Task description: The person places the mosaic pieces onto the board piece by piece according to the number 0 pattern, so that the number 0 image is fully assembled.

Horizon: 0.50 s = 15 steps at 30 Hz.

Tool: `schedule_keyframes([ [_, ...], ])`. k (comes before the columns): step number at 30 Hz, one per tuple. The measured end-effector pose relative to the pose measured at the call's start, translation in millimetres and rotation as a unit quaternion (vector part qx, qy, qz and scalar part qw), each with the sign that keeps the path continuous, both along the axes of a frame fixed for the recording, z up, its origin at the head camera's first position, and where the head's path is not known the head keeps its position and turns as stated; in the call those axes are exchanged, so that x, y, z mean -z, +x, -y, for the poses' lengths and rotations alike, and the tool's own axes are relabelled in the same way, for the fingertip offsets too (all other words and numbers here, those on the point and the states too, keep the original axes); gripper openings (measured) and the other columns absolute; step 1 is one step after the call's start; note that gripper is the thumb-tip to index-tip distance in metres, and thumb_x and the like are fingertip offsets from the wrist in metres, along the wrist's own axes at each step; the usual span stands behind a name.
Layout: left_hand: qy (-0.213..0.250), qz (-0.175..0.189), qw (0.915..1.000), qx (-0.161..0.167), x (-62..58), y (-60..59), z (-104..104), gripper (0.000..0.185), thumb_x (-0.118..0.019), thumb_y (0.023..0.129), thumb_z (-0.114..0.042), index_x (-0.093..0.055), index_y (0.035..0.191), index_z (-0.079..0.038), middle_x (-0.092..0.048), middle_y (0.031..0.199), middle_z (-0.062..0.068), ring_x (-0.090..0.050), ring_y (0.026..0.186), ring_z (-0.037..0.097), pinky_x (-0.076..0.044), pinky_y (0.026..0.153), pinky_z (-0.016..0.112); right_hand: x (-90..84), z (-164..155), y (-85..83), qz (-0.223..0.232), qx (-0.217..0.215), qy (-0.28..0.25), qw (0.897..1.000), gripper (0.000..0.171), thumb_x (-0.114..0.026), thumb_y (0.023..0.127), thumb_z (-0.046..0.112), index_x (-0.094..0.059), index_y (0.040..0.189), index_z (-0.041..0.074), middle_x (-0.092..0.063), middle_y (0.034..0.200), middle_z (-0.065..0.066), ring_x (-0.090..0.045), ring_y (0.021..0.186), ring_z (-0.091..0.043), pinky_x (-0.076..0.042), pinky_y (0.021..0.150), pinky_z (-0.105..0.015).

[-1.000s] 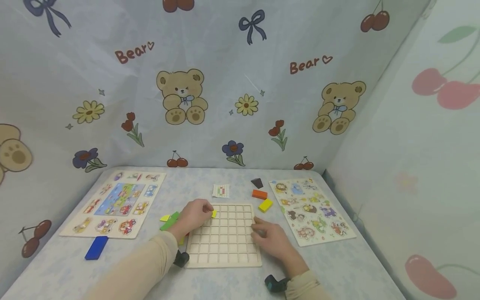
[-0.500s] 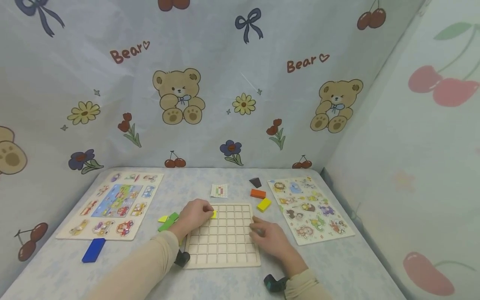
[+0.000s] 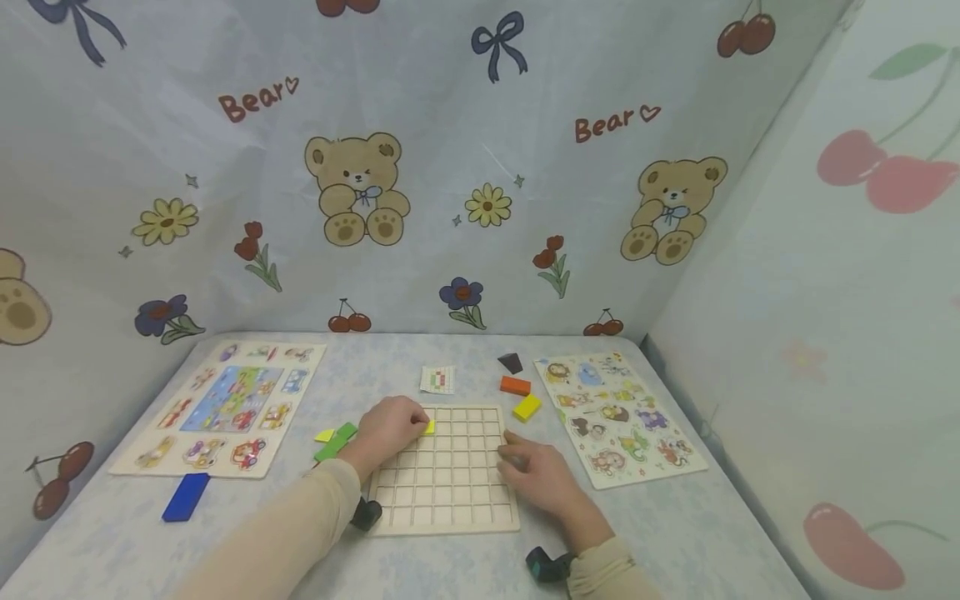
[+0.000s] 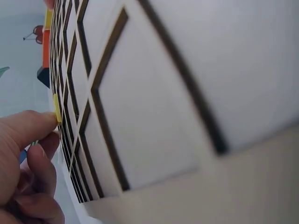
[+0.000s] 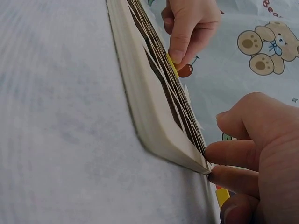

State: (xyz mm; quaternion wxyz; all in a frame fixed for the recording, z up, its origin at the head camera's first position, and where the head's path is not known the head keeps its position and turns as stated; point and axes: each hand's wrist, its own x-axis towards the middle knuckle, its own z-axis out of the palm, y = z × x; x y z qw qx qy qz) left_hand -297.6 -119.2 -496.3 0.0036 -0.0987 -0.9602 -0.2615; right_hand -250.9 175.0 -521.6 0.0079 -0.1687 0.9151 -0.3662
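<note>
left hand (image 3: 390, 427) pinches a yellow tile (image 3: 429, 427) at the grid board (image 3: 450, 492)'s far-left corner; right hand (image 3: 542, 479), fingers curled, braces the board's right edge; tile probably best lowered flat into its cell.

In your left wrist view, the wooden grid board (image 4: 140, 116) fills most of the frame at a steep slant, its pale square cells divided by dark lines. Your left hand (image 4: 23, 163) sits at the lower left with the fingers curled, one fingertip pressed against a small yellow piece (image 4: 57, 111) at the board's edge. Beyond it, along the upper left, an orange block (image 4: 46, 53) and a dark block (image 4: 43, 77) lie just beside the board.
</note>
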Motion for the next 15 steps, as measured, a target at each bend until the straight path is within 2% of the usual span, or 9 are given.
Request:
schedule_keyframes([
  [2,0.0,-0.004,0.9999,0.012,-1.3,-0.5,1.4,0.019,-0.067,0.1,-0.024,-0.08,0.086,-0.026,-0.072,0.088,-0.008,-0.056,0.067,0.012,-0.047,0.062,0.034,0.8,0.7,-1.1,0.003,0.004,0.002,1.0,0.032,-0.069,0.096,0.033,-0.075,0.123,0.016,-0.057,0.15,-0.007,-0.052,0.14,-0.035,-0.04,0.114,-0.056],
  [3,0.005,-0.006,0.9999,0.014,-1.6,0.0,2.4,0.017,-0.067,0.1,-0.024,-0.08,0.089,-0.025,-0.072,0.09,-0.008,-0.058,0.07,0.012,-0.048,0.063,0.034,1.3,0.9,-1.6,0.002,0.005,0.003,1.0,0.032,-0.069,0.096,0.032,-0.075,0.123,0.016,-0.057,0.15,-0.007,-0.052,0.14,-0.035,-0.04,0.114,-0.056],
  [5,0.028,-0.002,0.9996,0.007,-4.4,3.1,6.4,0.014,-0.068,0.1,-0.025,-0.081,0.096,-0.022,-0.073,0.094,-0.006,-0.063,0.077,0.015,-0.051,0.067,0.037,2.3,1.4,-2.6,0.002,0.004,0.004,1.0,0.032,-0.069,0.096,0.032,-0.075,0.123,0.017,-0.057,0.15,-0.006,-0.052,0.14,-0.035,-0.04,0.114,-0.056],
  [7,0.066,0.006,0.9977,-0.01,-10.0,8.2,13.3,0.015,-0.069,0.1,-0.026,-0.08,0.106,-0.018,-0.074,0.101,-0.003,-0.067,0.091,0.019,-0.055,0.077,0.042,2.9,2.1,-3.3,0.003,0.001,0.004,1.0,0.031,-0.07,0.095,0.031,-0.075,0.122,0.017,-0.057,0.15,-0.006,-0.052,0.14,-0.035,-0.04,0.114,-0.056],
  [9,0.112,0.01,0.9929,-0.041,-18.0,15.5,23.1,0.023,-0.07,0.099,-0.028,-0.077,0.118,-0.017,-0.074,0.111,-0.001,-0.067,0.105,0.022,-0.056,0.086,0.044,3.5,2.9,-3.6,-0.004,-0.006,0.006,1.0,0.03,-0.07,0.095,0.028,-0.075,0.122,0.015,-0.057,0.15,-0.008,-0.053,0.139,-0.037,-0.041,0.113,-0.057],
  [10,0.136,0.01,0.989,-0.056,-23.0,19.3,29.1,0.025,-0.07,0.099,-0.029,-0.076,0.12,-0.016,-0.073,0.114,0.001,-0.067,0.106,0.024,-0.056,0.086,0.044,3.8,3.1,-3.8,-0.007,-0.007,0.011,1.0,0.03,-0.07,0.095,0.027,-0.075,0.122,0.015,-0.058,0.149,-0.008,-0.053,0.139,-0.037,-0.041,0.113,-0.057],
  [13,0.197,0.004,0.9747,-0.105,-34.2,32.0,50.4,0.03,-0.068,0.101,-0.032,-0.074,0.124,-0.015,-0.071,0.121,0.007,-0.067,0.103,0.027,-0.057,0.08,0.038,4.4,3.0,-3.7,-0.011,0.004,0.025,1.0,0.03,-0.069,0.095,0.023,-0.075,0.122,0.015,-0.058,0.149,-0.008,-0.054,0.138,-0.035,-0.042,0.112,-0.056],
  [15,0.215,-0.009,0.9655,-0.147,-37.4,41.7,65.2,0.032,-0.067,0.101,-0.035,-0.074,0.125,-0.015,-0.071,0.122,0.009,-0.068,0.094,0.026,-0.056,0.071,0.033,4.1,2.4,-3.5,-0.01,0.013,0.029,0.999,0.03,-0.069,0.095,0.022,-0.075,0.123,0.015,-0.058,0.149,-0.007,-0.054,0.138,-0.035,-0.042,0.112,-0.055],
])
